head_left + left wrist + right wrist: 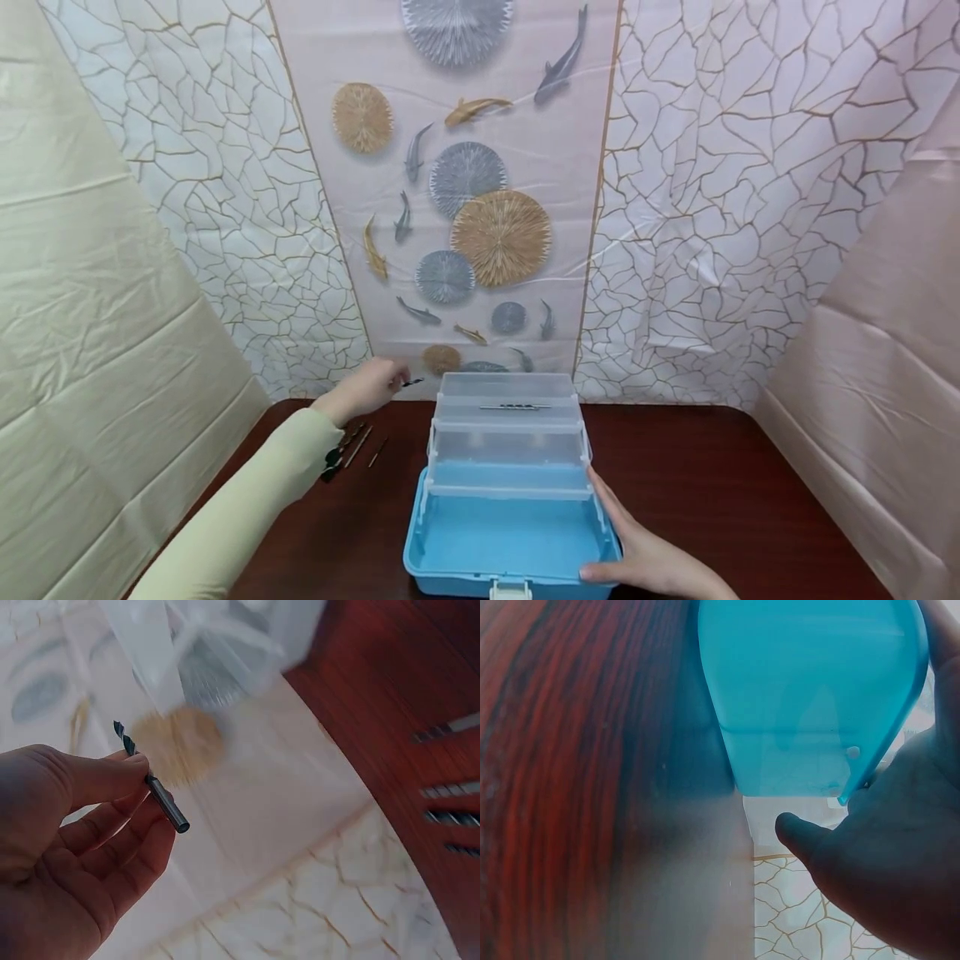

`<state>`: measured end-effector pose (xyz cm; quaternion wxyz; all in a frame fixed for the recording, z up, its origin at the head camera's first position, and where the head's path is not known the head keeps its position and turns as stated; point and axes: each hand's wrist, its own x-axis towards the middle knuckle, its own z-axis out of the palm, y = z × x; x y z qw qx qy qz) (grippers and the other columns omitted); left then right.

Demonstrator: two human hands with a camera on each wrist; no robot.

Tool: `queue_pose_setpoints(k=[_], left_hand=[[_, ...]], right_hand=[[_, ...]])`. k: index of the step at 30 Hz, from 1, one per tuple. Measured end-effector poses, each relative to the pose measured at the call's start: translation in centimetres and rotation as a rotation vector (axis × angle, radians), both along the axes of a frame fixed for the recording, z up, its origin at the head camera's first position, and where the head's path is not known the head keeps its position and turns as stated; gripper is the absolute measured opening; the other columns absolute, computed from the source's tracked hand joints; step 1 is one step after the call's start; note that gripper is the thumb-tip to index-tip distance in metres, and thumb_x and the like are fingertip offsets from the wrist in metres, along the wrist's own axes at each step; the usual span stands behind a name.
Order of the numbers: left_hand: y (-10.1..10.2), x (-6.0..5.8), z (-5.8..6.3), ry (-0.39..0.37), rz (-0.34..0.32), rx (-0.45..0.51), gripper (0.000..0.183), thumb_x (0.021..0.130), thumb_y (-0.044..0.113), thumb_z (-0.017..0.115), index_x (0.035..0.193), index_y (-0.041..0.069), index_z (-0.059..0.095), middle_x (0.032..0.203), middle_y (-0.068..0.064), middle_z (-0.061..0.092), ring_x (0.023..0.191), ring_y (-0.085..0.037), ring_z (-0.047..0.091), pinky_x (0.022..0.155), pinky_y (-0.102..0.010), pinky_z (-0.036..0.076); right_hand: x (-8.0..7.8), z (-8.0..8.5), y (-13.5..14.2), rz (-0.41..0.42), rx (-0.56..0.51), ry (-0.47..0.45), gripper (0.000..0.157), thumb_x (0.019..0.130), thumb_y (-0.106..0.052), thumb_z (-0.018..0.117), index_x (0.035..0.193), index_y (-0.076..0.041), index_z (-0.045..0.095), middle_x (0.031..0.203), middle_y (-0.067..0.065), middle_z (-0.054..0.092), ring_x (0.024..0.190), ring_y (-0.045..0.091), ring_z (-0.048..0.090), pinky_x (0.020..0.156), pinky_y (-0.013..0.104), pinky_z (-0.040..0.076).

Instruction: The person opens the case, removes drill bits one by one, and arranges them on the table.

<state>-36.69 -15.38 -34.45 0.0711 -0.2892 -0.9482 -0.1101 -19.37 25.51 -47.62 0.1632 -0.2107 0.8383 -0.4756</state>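
Observation:
High at the back left, my left hand [365, 390] pinches a short dark drill bit [165, 802] between thumb and fingers, its smooth shank angled down in the left wrist view. Below that forearm, several more drill bits [358, 446] lie on the table. A blue toolbox [450, 581] stands with its clear tiered trays [510, 446] raised. Drill bits [515, 407] lie in the upper tray. My right hand [637, 550] rests at the toolbox's right side, fingers stretched along the rim and thumb over the front corner.
The dark red wooden table [675, 483] ends at a patterned cloth backdrop [660, 317]. Pale cloth walls [862, 400] slope down at both sides. A white latch [510, 590] sits on the toolbox's front.

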Motion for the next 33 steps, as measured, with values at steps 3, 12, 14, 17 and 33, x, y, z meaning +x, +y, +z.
queue_pose_setpoints(k=[3, 12, 14, 17, 33], left_hand=[[-2.4, 0.0, -0.2, 0.009, 0.049, 0.011, 0.021, 0.087, -0.002, 0.054, 0.103, 0.007, 0.064, 0.091, -0.004, 0.063, 0.079, -0.016, 0.058, 0.068, -0.036, 0.049], [-8.8, 1.5, -1.3, 0.018, 0.178, 0.166, 0.022, 0.09, 0.001, 0.058, 0.11, 0.007, 0.062, 0.095, -0.01, 0.063, 0.08, -0.021, 0.059, 0.063, -0.037, 0.048], [-9.6, 1.7, -1.8, 0.023, 0.201, 0.222, 0.022, 0.09, 0.004, 0.059, 0.112, 0.006, 0.061, 0.095, -0.01, 0.062, 0.08, -0.021, 0.059, 0.062, -0.036, 0.047], [-10.6, 2.0, -2.5, 0.037, 0.223, 0.284, 0.02, 0.091, 0.007, 0.059, 0.111, 0.008, 0.061, 0.095, -0.009, 0.062, 0.078, -0.02, 0.058, 0.059, -0.034, 0.047], [-12.5, 1.7, -5.9, 0.184, 0.298, 0.49, 0.019, 0.091, 0.008, 0.059, 0.111, 0.006, 0.061, 0.093, -0.01, 0.061, 0.083, -0.03, 0.059, 0.062, -0.041, 0.047]], right_hand=[[0.0, 0.0, 0.1, 0.012, -0.004, 0.013, 0.104, 0.087, -0.021, 0.067, 0.145, -0.037, -0.018, 0.151, -0.004, -0.021, 0.134, 0.029, -0.014, 0.097, 0.069, 0.009], [0.0, -0.2, -0.1, 0.003, 0.029, 0.041, 0.106, 0.085, -0.025, 0.069, 0.145, -0.036, -0.018, 0.151, -0.003, -0.021, 0.134, 0.03, -0.012, 0.097, 0.07, 0.008], [0.0, -0.1, -0.1, 0.005, 0.034, 0.042, 0.105, 0.086, -0.025, 0.068, 0.145, -0.036, -0.019, 0.15, -0.003, -0.022, 0.134, 0.029, -0.014, 0.097, 0.07, 0.008], [0.0, 0.0, -0.1, 0.007, 0.034, 0.047, 0.105, 0.086, -0.025, 0.068, 0.144, -0.036, -0.019, 0.15, -0.003, -0.022, 0.134, 0.029, -0.014, 0.097, 0.07, 0.008], [0.1, -0.1, 0.0, 0.012, 0.028, 0.08, 0.107, 0.085, -0.023, 0.069, 0.146, -0.033, -0.018, 0.151, -0.001, -0.02, 0.134, 0.031, -0.012, 0.096, 0.07, 0.009]])
